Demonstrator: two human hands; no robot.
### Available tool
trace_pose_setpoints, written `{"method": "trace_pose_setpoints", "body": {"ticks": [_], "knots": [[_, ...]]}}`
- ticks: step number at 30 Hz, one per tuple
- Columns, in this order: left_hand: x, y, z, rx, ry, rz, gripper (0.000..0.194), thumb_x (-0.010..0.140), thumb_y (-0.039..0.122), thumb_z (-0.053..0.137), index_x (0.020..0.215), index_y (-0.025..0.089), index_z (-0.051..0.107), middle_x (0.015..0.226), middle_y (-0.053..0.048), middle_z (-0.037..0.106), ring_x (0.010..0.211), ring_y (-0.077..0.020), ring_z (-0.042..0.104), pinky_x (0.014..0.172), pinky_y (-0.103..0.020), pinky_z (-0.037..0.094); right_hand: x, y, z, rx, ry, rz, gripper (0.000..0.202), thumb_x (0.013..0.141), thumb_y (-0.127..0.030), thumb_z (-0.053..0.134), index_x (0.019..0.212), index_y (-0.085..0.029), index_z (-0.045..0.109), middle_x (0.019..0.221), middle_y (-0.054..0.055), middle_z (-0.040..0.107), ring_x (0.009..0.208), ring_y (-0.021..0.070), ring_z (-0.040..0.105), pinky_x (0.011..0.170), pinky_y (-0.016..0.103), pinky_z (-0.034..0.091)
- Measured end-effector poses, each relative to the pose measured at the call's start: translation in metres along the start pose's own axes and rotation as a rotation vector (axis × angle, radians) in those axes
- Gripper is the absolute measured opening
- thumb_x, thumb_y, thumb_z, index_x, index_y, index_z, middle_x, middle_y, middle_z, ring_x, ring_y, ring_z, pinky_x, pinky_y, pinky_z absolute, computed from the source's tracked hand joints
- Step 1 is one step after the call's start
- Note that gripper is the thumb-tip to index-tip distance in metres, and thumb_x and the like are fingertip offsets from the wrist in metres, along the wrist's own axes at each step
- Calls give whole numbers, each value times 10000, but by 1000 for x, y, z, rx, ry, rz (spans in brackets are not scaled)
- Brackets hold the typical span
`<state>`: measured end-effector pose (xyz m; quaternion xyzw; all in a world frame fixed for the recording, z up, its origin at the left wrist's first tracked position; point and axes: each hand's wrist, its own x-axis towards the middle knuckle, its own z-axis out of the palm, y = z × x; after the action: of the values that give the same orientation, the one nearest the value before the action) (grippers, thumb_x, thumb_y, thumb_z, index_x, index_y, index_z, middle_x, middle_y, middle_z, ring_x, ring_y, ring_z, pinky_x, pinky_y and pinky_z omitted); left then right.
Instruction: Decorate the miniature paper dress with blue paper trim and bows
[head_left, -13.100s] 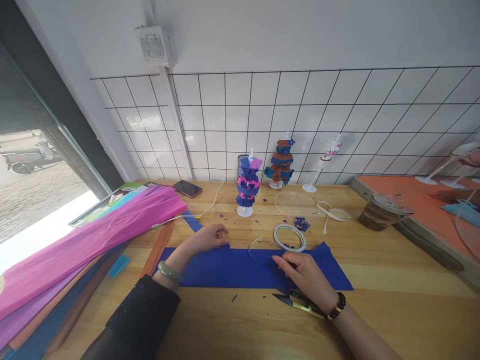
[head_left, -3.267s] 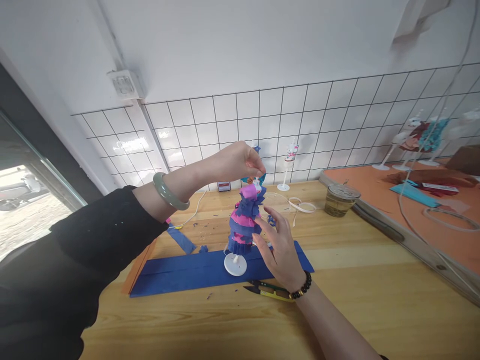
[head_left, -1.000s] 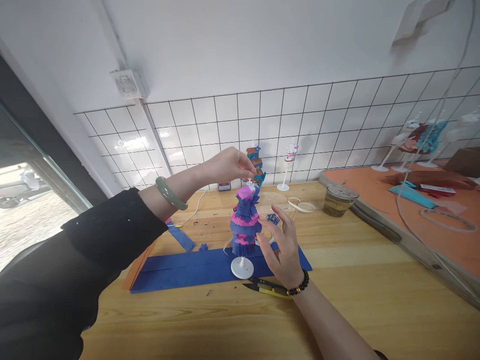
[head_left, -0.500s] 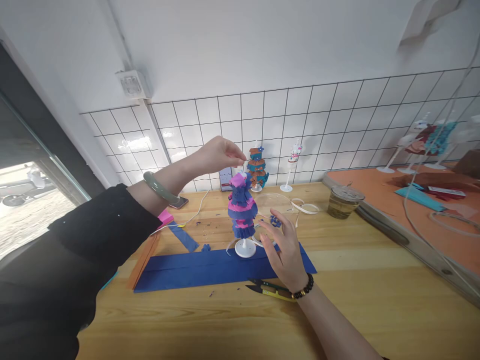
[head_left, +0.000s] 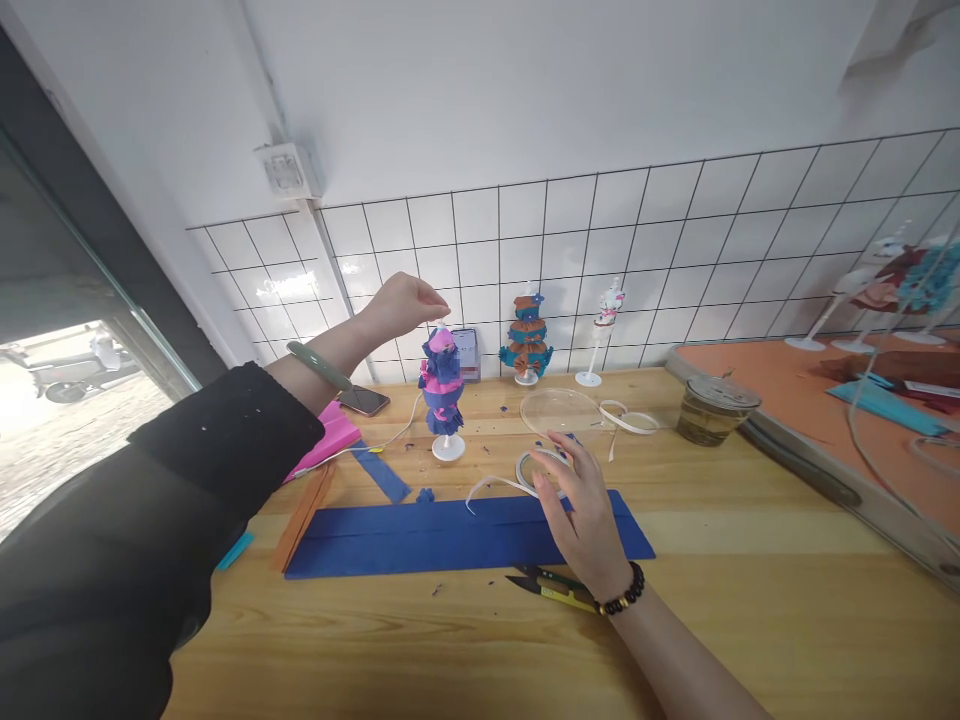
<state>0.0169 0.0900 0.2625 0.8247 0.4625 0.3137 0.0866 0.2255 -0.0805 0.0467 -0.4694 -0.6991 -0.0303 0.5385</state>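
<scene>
My left hand (head_left: 409, 302) pinches the top tip of a small figurine in a ruffled blue and pink paper dress (head_left: 443, 393). The figurine is upright on a white stand with a round base (head_left: 448, 449), behind the blue paper strip (head_left: 405, 530). Over the right part of that strip, my right hand (head_left: 589, 520) is open with nothing in it, fingers apart. Its fingertips are near a white roll of tape (head_left: 523, 468), partly hidden behind them. Below the palm lie thread snips (head_left: 551, 590) with yellow and green handles.
A figurine in orange and teal paper (head_left: 527, 340) and an undressed white one (head_left: 609, 305) stand along the tiled wall. Rightward are a lidded cup of liquid (head_left: 712, 412) and an orange surface (head_left: 795, 400). A phone (head_left: 365, 401), pink paper (head_left: 330, 435) and a cable lie left.
My left hand has carried the dressed figurine back and left, off the blue strip toward the wall. The right hand stays open over the strip; the view has shifted slightly.
</scene>
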Motion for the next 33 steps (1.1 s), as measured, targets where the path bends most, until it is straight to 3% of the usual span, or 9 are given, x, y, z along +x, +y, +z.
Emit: {"method": "trace_pose_setpoints", "body": {"ticks": [6,14,23,33], "knots": [[8,-19,12,-10,66,-27,230,652,373,672,746,166,707,745,-80,668,710,-176,599,642,-336,465,-1,-3,2,8,-25,-7,282,867,-197,449,1128,-220,554,1269,113,463,1199,260,423,955,494,399],[18,-26,26,11,135,-48,197,654,354,688,686,159,683,697,-69,640,688,-175,580,623,-345,445,-3,-5,3,27,-58,-17,286,866,-181,457,1138,-202,544,1221,121,480,1188,249,427,966,477,394],[26,-29,41,37,120,-58,191,652,363,677,663,173,665,702,-63,635,681,-169,564,625,-350,432,-3,-6,3,35,-78,-20,265,871,-197,456,1117,-198,556,1202,125,496,1179,255,442,959,483,396],[31,-44,46,37,96,-71,213,662,378,646,723,174,637,775,-72,633,687,-164,552,608,-329,422,-4,-6,5,31,-97,-22,264,869,-186,458,1115,-225,543,1208,118,488,1177,259,442,936,492,411]]}}
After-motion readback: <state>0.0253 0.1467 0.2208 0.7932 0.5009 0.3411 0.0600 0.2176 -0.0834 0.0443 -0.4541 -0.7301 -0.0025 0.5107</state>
